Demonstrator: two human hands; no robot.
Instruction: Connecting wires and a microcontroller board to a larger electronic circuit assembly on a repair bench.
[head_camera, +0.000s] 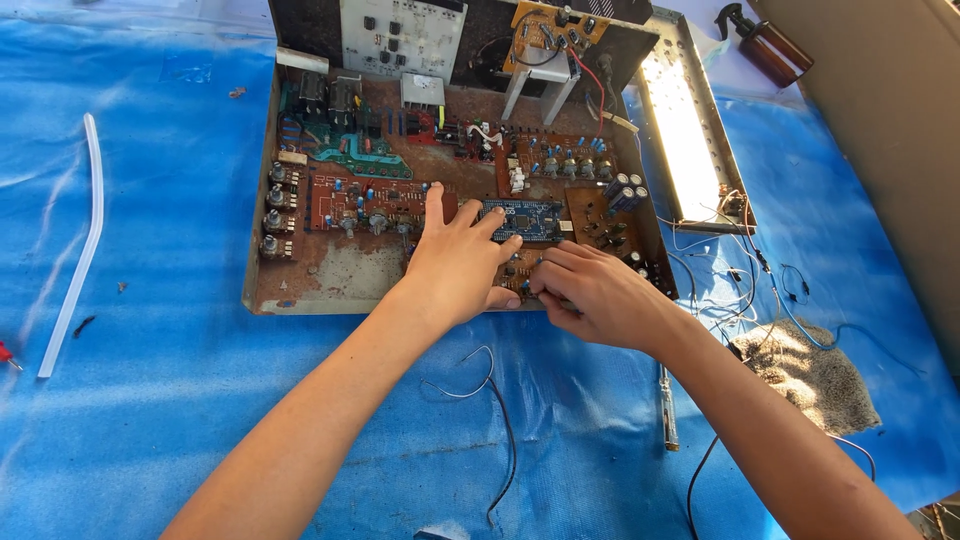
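Where both hands meet, at near edge of open rusty chassis (330, 285) on blue sheet (180, 400) over worktop. Left hand (455, 265): flat, fingers spread, released, palm down on chassis floor, fingertips (497, 222) touching blue board (520, 215). Right hand (595, 295): fingers curled, tips pinched on small parts of brown board (525, 275) just below blue board; exactly what is pinched hidden under fingers. Hands just beside each other, thumbs nearly touching.

Inside chassis: red-brown boards (370, 205) with knobs at left; row of blue capacitors (570, 165) at upper right; cluster of dark cylindrical capacitors (625, 190) right of blue board; green flat part (365, 160) at upper left. Raised back panel with white board (400, 35) and small brown board (550, 30), red wire (595, 85) hanging from it.

Around chassis: lit lamp panel (685, 130) along right side; brown spray bottle (770, 45) at top right; tangle of thin wires (740, 270) right of right hand; grey cloth (815, 375) near right forearm; screwdriver (667, 405) on sheet below right wrist; loose black and white wire (490, 400) between forearms; white tube (85, 240) well apart at left.
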